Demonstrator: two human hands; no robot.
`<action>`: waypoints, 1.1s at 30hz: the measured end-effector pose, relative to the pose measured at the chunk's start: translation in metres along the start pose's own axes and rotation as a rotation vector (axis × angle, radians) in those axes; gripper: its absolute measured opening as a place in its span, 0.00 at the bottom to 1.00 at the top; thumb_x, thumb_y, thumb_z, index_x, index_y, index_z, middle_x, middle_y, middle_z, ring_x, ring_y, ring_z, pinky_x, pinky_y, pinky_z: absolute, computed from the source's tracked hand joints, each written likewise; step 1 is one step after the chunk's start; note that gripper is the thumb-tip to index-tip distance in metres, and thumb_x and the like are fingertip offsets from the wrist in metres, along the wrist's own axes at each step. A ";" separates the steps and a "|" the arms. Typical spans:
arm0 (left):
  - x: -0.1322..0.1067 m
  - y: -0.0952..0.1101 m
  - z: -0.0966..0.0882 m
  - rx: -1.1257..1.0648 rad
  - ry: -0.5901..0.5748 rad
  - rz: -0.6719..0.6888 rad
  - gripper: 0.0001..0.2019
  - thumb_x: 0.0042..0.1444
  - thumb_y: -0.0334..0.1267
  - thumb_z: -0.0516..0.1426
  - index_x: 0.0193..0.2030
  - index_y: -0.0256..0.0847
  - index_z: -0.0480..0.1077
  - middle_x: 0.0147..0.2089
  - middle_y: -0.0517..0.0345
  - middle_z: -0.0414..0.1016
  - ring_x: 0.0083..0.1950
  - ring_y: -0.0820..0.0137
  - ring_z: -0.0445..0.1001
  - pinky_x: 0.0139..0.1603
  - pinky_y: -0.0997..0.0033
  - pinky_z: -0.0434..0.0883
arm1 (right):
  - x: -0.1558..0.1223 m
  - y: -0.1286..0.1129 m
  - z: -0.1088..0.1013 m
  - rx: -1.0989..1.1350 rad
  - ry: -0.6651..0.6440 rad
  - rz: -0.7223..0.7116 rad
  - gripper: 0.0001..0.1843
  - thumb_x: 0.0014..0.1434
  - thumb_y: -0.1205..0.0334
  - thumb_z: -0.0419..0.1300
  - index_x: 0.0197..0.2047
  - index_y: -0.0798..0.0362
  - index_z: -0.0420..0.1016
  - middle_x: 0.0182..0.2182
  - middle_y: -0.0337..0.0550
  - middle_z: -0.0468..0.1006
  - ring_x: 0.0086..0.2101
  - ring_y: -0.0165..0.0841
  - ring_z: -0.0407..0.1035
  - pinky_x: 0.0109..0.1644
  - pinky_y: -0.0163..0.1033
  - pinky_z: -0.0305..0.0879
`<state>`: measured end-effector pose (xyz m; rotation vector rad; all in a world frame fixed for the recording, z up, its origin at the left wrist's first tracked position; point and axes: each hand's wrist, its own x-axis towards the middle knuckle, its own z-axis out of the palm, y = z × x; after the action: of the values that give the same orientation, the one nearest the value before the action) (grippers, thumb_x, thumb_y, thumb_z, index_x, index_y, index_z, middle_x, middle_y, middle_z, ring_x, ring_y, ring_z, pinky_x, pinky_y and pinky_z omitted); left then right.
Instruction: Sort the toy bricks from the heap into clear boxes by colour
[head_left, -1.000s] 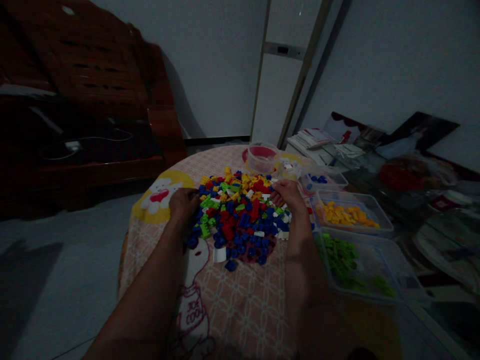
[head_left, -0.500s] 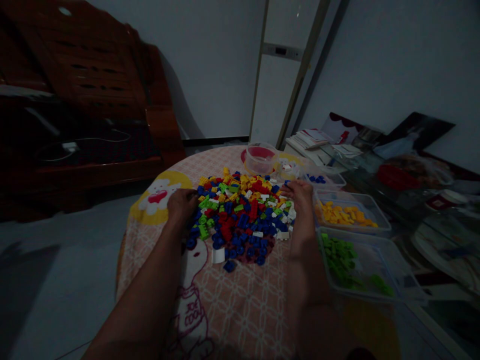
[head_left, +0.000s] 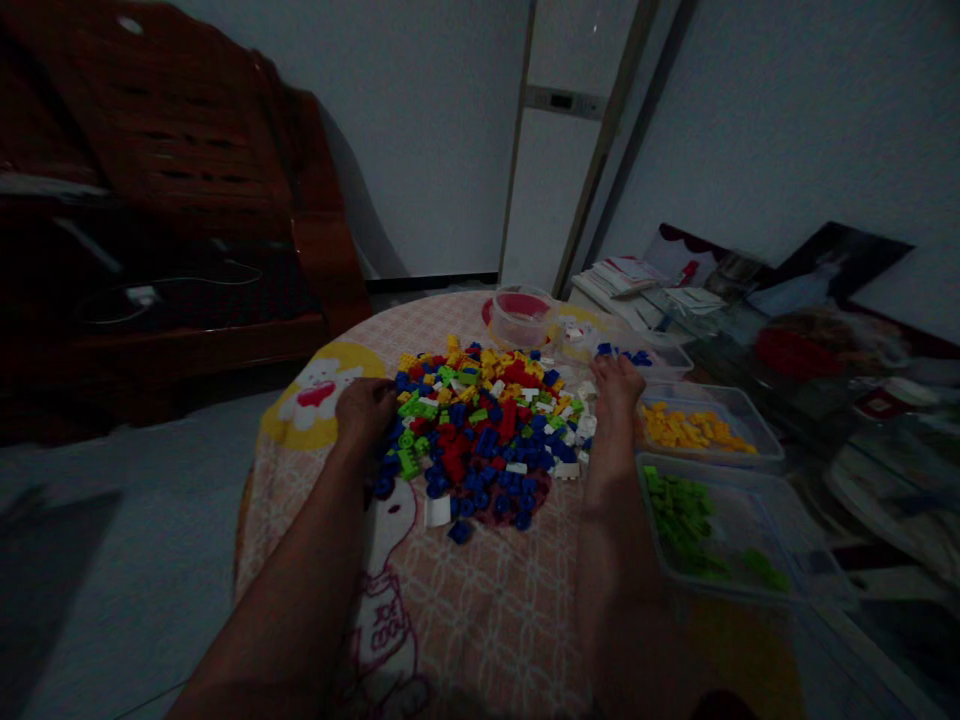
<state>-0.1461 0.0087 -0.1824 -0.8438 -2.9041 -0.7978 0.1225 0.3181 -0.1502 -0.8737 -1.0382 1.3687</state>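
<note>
A heap of mixed toy building bricks (head_left: 480, 430) in blue, red, yellow, green and white lies on the tablecloth between my hands. My left hand (head_left: 365, 408) rests at the heap's left edge, its fingers curled together; whatever they hold, if anything, is hidden. My right hand (head_left: 619, 384) is to the right of the heap, pinching a blue brick (head_left: 604, 349) at its fingertips. That brick is by the near left side of a clear plastic box (head_left: 679, 358) with several blue bricks in it.
To the right stand a clear box of yellow bricks (head_left: 697, 428) and a clear box of green bricks (head_left: 679, 520). A round clear tub (head_left: 523, 318) and a container of white bricks (head_left: 574, 332) sit at the back. A cluttered glass table (head_left: 862, 470) adjoins on the right.
My right hand has moved right, carrying the blue brick from the heap's right edge to the box of blue bricks. My left hand has hardly moved.
</note>
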 end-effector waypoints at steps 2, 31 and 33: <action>0.000 0.000 0.000 -0.003 0.003 0.000 0.22 0.62 0.41 0.57 0.56 0.40 0.87 0.60 0.42 0.87 0.62 0.48 0.83 0.61 0.56 0.77 | 0.005 -0.002 0.001 0.045 0.136 -0.028 0.19 0.48 0.71 0.69 0.40 0.47 0.68 0.33 0.31 0.76 0.42 0.30 0.81 0.50 0.37 0.83; 0.002 -0.001 0.002 0.008 -0.026 -0.019 0.24 0.66 0.42 0.57 0.61 0.39 0.86 0.63 0.42 0.86 0.64 0.49 0.83 0.63 0.57 0.77 | -0.083 -0.068 0.038 -1.436 -0.897 0.127 0.17 0.54 0.75 0.73 0.21 0.52 0.74 0.12 0.33 0.68 0.17 0.28 0.66 0.25 0.32 0.60; 0.002 -0.001 0.002 0.014 -0.031 -0.018 0.24 0.66 0.42 0.57 0.62 0.39 0.86 0.63 0.42 0.86 0.63 0.49 0.83 0.63 0.57 0.78 | -0.082 -0.069 0.037 -1.395 -0.909 0.168 0.14 0.57 0.74 0.71 0.24 0.53 0.76 0.13 0.32 0.69 0.18 0.28 0.65 0.26 0.32 0.61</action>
<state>-0.1479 0.0098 -0.1842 -0.8371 -2.9449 -0.7716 0.1172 0.2301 -0.0791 -1.3174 -2.8283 1.0185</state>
